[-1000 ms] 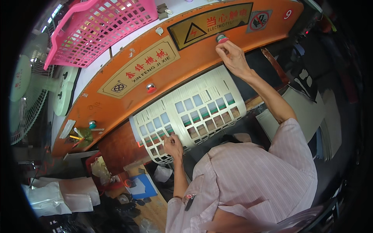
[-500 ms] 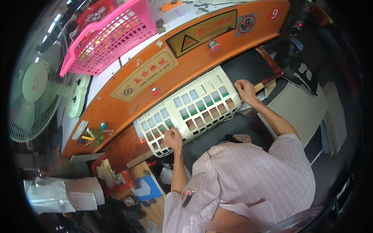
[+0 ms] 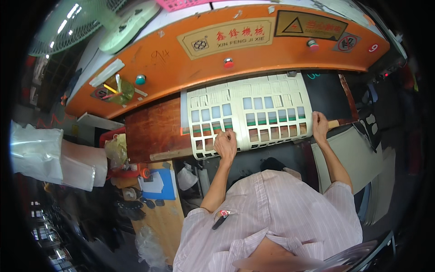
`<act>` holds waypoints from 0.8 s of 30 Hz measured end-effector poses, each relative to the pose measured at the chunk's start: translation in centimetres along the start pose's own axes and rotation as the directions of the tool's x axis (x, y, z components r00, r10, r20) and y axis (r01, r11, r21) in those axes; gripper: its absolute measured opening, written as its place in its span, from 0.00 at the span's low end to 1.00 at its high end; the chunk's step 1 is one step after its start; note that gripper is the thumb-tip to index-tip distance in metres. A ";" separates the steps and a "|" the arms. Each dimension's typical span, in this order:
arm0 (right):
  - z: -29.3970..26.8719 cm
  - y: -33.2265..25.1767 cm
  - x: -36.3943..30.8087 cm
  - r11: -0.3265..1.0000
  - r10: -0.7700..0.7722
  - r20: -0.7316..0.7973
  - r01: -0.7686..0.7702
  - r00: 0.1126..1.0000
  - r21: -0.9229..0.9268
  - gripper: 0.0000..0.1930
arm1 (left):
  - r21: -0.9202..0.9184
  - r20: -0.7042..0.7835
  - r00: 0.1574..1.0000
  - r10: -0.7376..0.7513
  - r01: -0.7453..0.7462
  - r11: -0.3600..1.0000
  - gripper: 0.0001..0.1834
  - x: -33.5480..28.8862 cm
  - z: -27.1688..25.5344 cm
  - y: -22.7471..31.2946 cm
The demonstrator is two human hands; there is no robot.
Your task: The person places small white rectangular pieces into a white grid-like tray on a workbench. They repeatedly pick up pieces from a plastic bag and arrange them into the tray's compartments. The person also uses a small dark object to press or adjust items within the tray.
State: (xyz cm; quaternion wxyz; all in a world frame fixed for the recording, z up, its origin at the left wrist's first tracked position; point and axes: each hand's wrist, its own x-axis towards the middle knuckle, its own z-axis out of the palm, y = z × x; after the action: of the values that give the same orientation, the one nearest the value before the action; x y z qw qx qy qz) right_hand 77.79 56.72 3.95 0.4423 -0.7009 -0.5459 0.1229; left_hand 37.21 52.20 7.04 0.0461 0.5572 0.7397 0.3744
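Observation:
A cream sheet (image 3: pixel 241 122) punched with rows of rectangular windows lies on the machine bed and curves down over its front edge. My left hand (image 3: pixel 225 144) is closed at the sheet's lower left part, the fingers pinched together over the window bars beside the solid middle strip. Whether a small cut piece is between those fingertips is hidden. At the sheet's right edge, my right hand (image 3: pixel 320 128) has its fingers closed on the margin. Beneath the sheet a pale translucent board (image 3: pixel 184 111) with a green-edged layer shows through the windows.
An orange machine front (image 3: pixel 181 68) with red and green buttons spans the far side. A fan (image 3: pixel 77 22) stands far left. A brown board (image 3: pixel 152 129) lies left of the sheet, a black plate (image 3: pixel 327 97) right. Large grey sheets (image 3: pixel 355 154) are stacked at right.
The view has turned, so the machine front now runs more level and the pink basket is mostly out of view. My right hand sits slightly lower along the sheet's edge; the left stays on the bars.

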 end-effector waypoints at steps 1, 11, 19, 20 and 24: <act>0.2 -0.7 1.7 0.997 -0.067 -0.047 0.065 0.997 -0.040 0.17 | 0.002 0.029 1.000 -0.008 0.008 1.000 0.20 -0.1 -0.2 0.0; 6.0 -8.1 14.9 0.944 -0.213 0.536 0.313 0.817 -0.102 0.41 | -0.070 0.195 0.980 0.036 -0.022 0.997 0.19 -4.5 -4.9 -2.1; 7.9 -8.2 17.4 0.951 -0.215 0.780 0.309 0.587 0.030 0.41 | -0.041 0.151 0.988 -0.034 0.041 0.998 0.20 -5.7 -3.6 -3.8; 8.2 -8.5 18.0 0.953 -0.194 0.798 0.304 0.571 0.014 0.38 | -0.032 0.138 0.990 -0.036 0.041 0.999 0.20 -5.8 -3.5 -3.7; 12.0 -13.3 19.4 0.995 -0.102 0.713 0.053 0.694 0.090 0.34 | -0.021 0.118 0.991 -0.058 0.061 0.998 0.20 -5.7 -3.5 -3.2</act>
State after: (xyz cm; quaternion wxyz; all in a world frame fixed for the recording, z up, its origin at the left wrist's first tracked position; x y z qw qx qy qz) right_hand 68.44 79.72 13.08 0.2213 -0.5601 -0.6998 0.3841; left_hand 35.11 45.22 5.59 0.1072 0.5555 0.7473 0.3486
